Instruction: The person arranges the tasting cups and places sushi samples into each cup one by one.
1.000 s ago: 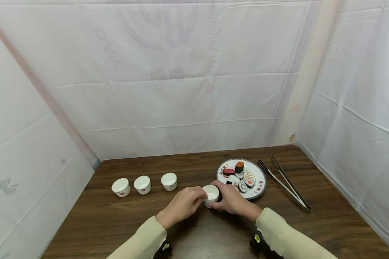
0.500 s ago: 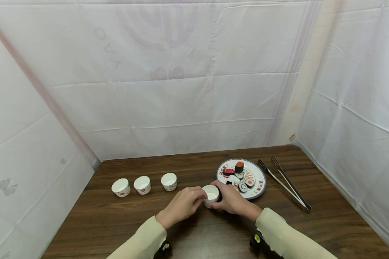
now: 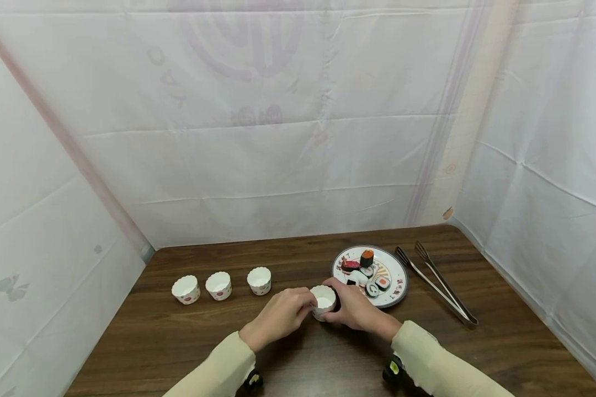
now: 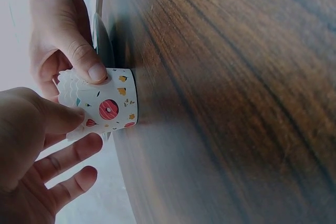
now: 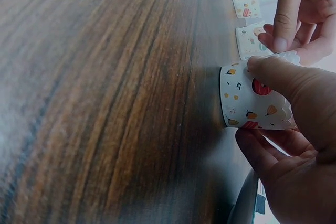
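Between left and right: gripped from both sides, mouth upward

In the space between the hands, held a round white paper cup with scalloped rim and red doughnut print (image 3: pixel 323 300) upright, touching left hand (image 3: pixel 280 314) and right hand (image 3: pixel 355 307) alike, so nearer to neither. Pinched the left side of the rim with left thumb and forefinger, the other fingers loosely bent and off the paper. Curled right thumb and fingers around the right side, thumb on the near wall. Looked nearly as broad as tall, axis vertical. Showed several layered edges at the rim, perhaps from nesting; could not tell how many.

Rested at the base on a dark brown wood-grain tabletop (image 3: pixel 179 353). Placed the right hand between cup and a round white plate with dark rim (image 3: pixel 396 270); could not tell whether touching. Saw on the plate small sushi pieces in black, white, red and orange (image 3: pixel 366 258). Saw farther right silvery metal tongs (image 3: pixel 442 295), spread, tips pointing away. Saw to the left three matching white paper cups (image 3: pixel 219 285), in a row apart from the left hand. Found pale printed sheets (image 3: pixel 288 149) hung behind and at both sides.
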Available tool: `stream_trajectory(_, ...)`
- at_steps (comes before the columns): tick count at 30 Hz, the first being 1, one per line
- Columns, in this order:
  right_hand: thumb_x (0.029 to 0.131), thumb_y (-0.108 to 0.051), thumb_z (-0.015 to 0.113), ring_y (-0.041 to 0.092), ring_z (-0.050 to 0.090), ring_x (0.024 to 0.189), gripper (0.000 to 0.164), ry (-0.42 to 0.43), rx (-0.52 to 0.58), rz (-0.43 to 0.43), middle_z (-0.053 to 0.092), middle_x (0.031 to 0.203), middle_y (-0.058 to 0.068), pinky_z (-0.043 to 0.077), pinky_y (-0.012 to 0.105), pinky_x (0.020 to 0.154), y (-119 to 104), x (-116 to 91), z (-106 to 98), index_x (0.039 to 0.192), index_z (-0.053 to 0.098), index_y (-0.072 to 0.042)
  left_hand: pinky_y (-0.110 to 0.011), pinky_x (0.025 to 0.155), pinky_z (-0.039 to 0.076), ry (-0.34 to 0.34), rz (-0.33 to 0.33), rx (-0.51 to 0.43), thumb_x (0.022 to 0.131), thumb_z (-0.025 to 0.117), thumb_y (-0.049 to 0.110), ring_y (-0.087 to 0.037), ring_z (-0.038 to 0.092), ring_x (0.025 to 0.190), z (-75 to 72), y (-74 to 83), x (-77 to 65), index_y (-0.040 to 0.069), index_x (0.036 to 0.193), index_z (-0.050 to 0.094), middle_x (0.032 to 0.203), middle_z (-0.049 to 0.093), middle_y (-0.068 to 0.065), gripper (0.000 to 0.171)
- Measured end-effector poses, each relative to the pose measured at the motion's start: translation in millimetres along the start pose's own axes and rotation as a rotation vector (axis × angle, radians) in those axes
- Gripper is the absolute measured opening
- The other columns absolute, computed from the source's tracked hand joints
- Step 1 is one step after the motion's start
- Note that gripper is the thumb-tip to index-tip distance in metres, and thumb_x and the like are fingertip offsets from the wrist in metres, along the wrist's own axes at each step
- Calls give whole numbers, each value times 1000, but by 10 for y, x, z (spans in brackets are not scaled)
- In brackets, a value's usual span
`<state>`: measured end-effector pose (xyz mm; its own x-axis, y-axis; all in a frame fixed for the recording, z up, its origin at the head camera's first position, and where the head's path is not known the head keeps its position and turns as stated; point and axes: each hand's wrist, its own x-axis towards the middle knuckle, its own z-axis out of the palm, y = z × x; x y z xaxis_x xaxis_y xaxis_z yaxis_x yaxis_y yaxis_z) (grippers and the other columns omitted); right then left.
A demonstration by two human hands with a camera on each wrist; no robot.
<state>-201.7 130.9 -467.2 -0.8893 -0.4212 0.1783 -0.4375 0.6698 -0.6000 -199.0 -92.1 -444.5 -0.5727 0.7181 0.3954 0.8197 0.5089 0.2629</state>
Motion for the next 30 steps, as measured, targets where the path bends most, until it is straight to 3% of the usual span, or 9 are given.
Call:
stream_trajectory(10,80,-30,90,19,67,99,64,13,-3,-4,70,114,3,51,44,86,12,-1,7,131,58,-9,-24,68,54,59,53,55,85,81,0,-7,64,77,-11,-8,22,13,88,72,86,68,5,17)
stream_trajectory(20,81,-27,89,17,67,96,57,39,-21,-44,69,108,-1,53,39,83,14,-26,-2,126,58,-9,-23,73,55,150,82,5,87,79,-3,-8,65,82,-151,-5,21,10,90,71,90,70,2,16)
stream_trajectory(26,82,-24,88,17,67,99,55,9,-2,-40,70,112,1,53,40,85,11,-13,-9,128,60,-8,-22,72,54,187,100,17,86,80,-2,-8,65,82,-248,-27,-65,10,91,72,91,70,2,15)
stream_trajectory(30,83,-25,87,15,66,98,56,-7,1,-26,70,113,0,52,39,84,10,4,0,130,60,-9,-24,73,55,209,68,32,86,81,-2,-7,66,84,-321,-72,-169,10,93,74,93,71,4,16)
